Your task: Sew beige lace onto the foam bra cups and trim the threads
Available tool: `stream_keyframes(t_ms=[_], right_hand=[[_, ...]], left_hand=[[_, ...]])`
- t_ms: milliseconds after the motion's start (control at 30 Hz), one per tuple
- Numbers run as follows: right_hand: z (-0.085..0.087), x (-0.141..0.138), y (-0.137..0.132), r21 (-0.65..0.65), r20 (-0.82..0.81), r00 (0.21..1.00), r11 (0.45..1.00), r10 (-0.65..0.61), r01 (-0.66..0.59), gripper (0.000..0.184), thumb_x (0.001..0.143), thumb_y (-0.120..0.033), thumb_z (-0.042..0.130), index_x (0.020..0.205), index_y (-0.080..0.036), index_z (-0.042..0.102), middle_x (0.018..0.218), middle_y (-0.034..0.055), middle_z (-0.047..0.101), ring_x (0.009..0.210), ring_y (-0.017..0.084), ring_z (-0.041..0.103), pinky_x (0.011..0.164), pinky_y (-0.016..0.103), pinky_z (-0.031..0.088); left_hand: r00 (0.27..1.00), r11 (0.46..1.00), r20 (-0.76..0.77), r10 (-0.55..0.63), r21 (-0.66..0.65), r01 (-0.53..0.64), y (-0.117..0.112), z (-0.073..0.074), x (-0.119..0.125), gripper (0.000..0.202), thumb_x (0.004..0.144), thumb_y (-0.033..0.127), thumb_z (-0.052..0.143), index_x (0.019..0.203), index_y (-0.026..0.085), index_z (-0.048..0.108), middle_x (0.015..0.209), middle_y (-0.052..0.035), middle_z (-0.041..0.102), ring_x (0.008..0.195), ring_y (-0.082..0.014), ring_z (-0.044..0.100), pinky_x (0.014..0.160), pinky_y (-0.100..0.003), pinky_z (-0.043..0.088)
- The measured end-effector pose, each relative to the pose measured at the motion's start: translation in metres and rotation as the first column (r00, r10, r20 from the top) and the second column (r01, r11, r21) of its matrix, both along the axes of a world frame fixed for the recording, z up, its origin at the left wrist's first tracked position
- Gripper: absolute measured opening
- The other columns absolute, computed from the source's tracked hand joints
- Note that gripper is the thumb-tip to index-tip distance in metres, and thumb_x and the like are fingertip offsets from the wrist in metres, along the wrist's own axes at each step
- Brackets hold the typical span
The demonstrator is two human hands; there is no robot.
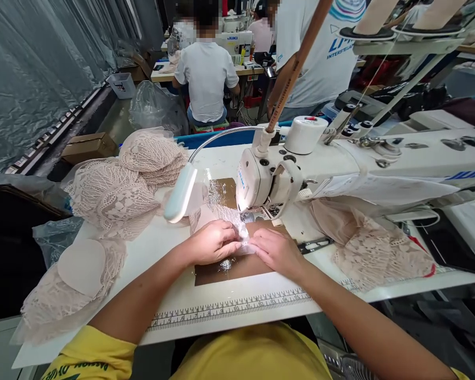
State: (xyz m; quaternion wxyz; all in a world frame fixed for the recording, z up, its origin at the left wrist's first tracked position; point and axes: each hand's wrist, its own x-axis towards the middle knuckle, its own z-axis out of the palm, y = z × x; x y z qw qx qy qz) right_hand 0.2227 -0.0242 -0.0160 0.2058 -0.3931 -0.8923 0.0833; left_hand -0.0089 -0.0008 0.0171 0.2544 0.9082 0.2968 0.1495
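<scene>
My left hand [212,243] and my right hand [276,252] meet on a small piece of pale lace fabric [237,228], pinching and pressing it flat just in front of the needle of a white sewing machine [269,182]. The lace lies on a brown plate [233,270] set into the white table [206,311]. Fingers of both hands are closed on the fabric's near edge. A white lamp head [180,192] on a bendy neck hangs just left of the needle area.
A heap of lace cups [122,182] sits at the left, more lace pieces [69,279] at the near left corner and lace [374,250] to the right under the machine arm. A printed ruler [229,307] runs along the table front. Other people work behind.
</scene>
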Motion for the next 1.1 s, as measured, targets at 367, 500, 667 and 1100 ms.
stream_keyframes(t_ms=[367, 500, 667, 1100], right_hand=[[-0.004, -0.002, -0.012, 0.107, 0.020, 0.999, 0.994, -0.040, 0.038, 0.025, 0.094, -0.020, 0.045, 0.089, -0.019, 0.069, 0.080, 0.0042, 0.064, 0.074, 0.015, 0.055, 0.070, 0.026, 0.041], [-0.004, -0.004, -0.010, 0.119, 0.025, 0.999, 0.992, -0.042, 0.039, 0.025, 0.094, -0.019, 0.045, 0.090, -0.019, 0.069, 0.078, 0.0038, 0.063, 0.073, 0.015, 0.054, 0.069, 0.027, 0.040], [-0.002, -0.007, -0.006, 0.098, 0.102, 0.993, 0.994, -0.061, 0.051, 0.025, 0.094, -0.020, 0.043, 0.095, -0.020, 0.068, 0.079, 0.0046, 0.062, 0.073, 0.016, 0.052, 0.068, 0.028, 0.038], [0.002, -0.008, -0.004, 0.096, 0.185, 0.981, 0.994, -0.061, 0.044, 0.026, 0.095, -0.024, 0.042, 0.101, -0.019, 0.067, 0.078, 0.0050, 0.061, 0.073, 0.018, 0.050, 0.069, 0.030, 0.039]], left_hand=[[0.962, 0.959, -0.254, 0.102, 0.281, -0.027, -0.005, -0.016, 0.012, 0.043, 0.093, 0.034, 0.046, 0.128, 0.012, 0.054, 0.135, -0.0136, 0.053, 0.095, -0.0261, 0.054, 0.084, -0.042, 0.046], [0.953, 0.954, -0.279, 0.115, 0.298, -0.028, -0.003, -0.015, 0.012, 0.046, 0.093, 0.036, 0.043, 0.131, 0.010, 0.052, 0.137, -0.0131, 0.052, 0.093, -0.0254, 0.052, 0.085, -0.041, 0.046], [0.954, 0.949, -0.277, 0.114, 0.315, -0.022, 0.005, -0.015, 0.010, 0.047, 0.093, 0.035, 0.043, 0.132, 0.009, 0.052, 0.137, -0.0152, 0.051, 0.094, -0.0262, 0.052, 0.084, -0.042, 0.044], [0.966, 0.929, -0.245, 0.088, 0.371, 0.009, 0.003, -0.020, 0.009, 0.034, 0.092, 0.014, 0.042, 0.121, 0.014, 0.060, 0.131, -0.0116, 0.058, 0.099, -0.0252, 0.052, 0.090, -0.042, 0.039]])
